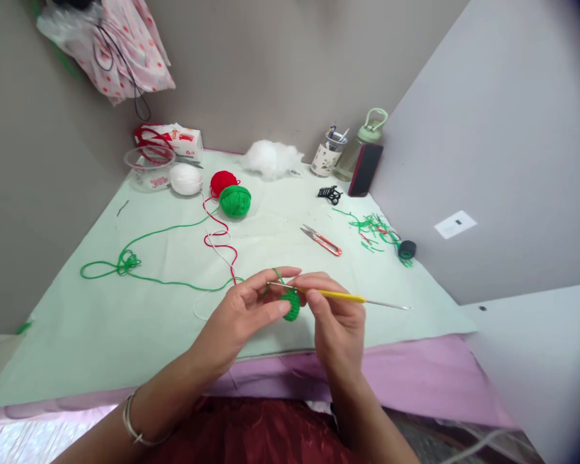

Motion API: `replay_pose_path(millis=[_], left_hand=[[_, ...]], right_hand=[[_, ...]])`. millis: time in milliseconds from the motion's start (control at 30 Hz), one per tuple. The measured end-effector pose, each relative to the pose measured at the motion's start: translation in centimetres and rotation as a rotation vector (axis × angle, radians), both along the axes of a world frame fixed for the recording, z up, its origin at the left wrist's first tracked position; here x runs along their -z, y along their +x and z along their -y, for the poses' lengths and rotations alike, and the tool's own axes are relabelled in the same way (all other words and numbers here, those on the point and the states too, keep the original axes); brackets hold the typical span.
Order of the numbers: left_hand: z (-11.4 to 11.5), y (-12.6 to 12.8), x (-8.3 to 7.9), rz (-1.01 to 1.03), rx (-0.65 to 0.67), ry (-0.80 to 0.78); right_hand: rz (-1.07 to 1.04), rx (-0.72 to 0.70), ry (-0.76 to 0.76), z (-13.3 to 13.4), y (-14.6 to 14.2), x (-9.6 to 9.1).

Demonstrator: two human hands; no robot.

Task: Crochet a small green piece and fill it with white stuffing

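Observation:
My left hand (249,308) pinches a small green crochet piece (291,305) between thumb and fingers, near the table's front edge. Green yarn loops over its raised index finger. My right hand (337,312) is closed on the yellow grip of a double-ended crochet hook (345,296). The hook's left metal end reaches the top of the green piece, and its other end points out to the right. From the left hand, green yarn (174,281) runs left across the table to a loose tangle. The green yarn ball (235,201) sits further back, touching a red yarn ball (223,183).
Orange-handled thread snips (321,240) lie beyond my hands. Yarn scraps (372,229) and a black round object (406,249) are at right. Behind stand a phone (366,170), bottle (370,132), pen cup (327,156), white stuffing (270,159), white yarn ball (185,179) and clear tub (149,173).

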State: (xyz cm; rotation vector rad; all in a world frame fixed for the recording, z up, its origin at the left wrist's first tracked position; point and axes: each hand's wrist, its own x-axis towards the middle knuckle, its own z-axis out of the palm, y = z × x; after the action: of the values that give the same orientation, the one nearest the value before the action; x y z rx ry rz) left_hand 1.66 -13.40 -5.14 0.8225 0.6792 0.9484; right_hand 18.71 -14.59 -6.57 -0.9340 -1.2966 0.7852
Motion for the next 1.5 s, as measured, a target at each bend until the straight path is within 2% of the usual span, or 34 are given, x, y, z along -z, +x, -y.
replay_pose_path(millis=[67, 200, 400, 467, 567, 700, 800, 867, 933, 1000, 1067, 1167, 1233, 1333, 1433, 1500], left_hand=[[0.1, -0.1, 0.2, -0.053, 0.003, 0.052], [0.0, -0.6, 0.3, -0.109, -0.01, 0.091], [-0.2, -1.0, 0.0, -0.179, -0.013, 0.165], [-0.1, -1.1, 0.0, -0.235, -0.028, 0.191], [0.0, -1.1, 0.0, -0.354, -0.06, 0.219], [0.2, -0.5, 0.1, -0.457, -0.181, 0.26], [0.3, 0.1, 0.1, -0.287, -0.189, 0.155], [0.2, 0.2, 0.2, -0.087, -0.102, -0.009], [-0.1, -0.1, 0.3, 0.049, -0.028, -0.142], [-0.5, -0.5, 0.2, 0.086, -0.016, -0.183], [-0.7, -0.8, 0.0, 0.073, -0.045, -0.151], [-0.5, -0.6, -0.1, 0.032, -0.053, -0.065], [-0.1, -0.1, -0.1, -0.014, -0.069, -0.01], [0.3, 0.6, 0.1, -0.069, -0.131, 0.015], [0.2, 0.7, 0.3, 0.027, -0.109, -0.087], [-0.1, 0.5, 0.5, 0.115, -0.033, -0.193]], right_hand=[[-0.053, 0.011, -0.045, -0.1, 0.1, 0.1], [-0.199, -0.061, -0.108, -0.3, 0.5, -0.4], [-0.186, -0.104, -0.126, 0.0, 0.8, -0.7], [-0.121, -0.092, -0.089, 0.3, 0.9, -0.8], [0.094, -0.012, 0.006, 0.8, 1.0, -0.9], [0.451, 0.066, 0.278, 1.3, 0.9, -0.6], [0.732, 0.137, 0.472, 1.4, 0.7, 0.0], [0.811, 0.169, 0.535, 1.4, 0.7, 0.3], [0.678, 0.158, 0.486, 1.3, 0.6, 0.4], [0.394, 0.138, 0.349, 1.1, 0.6, 0.2], [0.136, 0.097, 0.208, 0.8, 0.4, -0.1], [0.037, -0.007, 0.124, 0.3, 0.0, -0.5], [0.1, -0.029, 0.129, 0.3, -0.2, -0.5], [0.314, 0.06, 0.238, 0.8, -0.4, -0.1], [0.584, 0.169, 0.411, 1.2, -0.2, 0.3], [0.565, 0.17, 0.412, 1.3, 0.1, 0.4]])
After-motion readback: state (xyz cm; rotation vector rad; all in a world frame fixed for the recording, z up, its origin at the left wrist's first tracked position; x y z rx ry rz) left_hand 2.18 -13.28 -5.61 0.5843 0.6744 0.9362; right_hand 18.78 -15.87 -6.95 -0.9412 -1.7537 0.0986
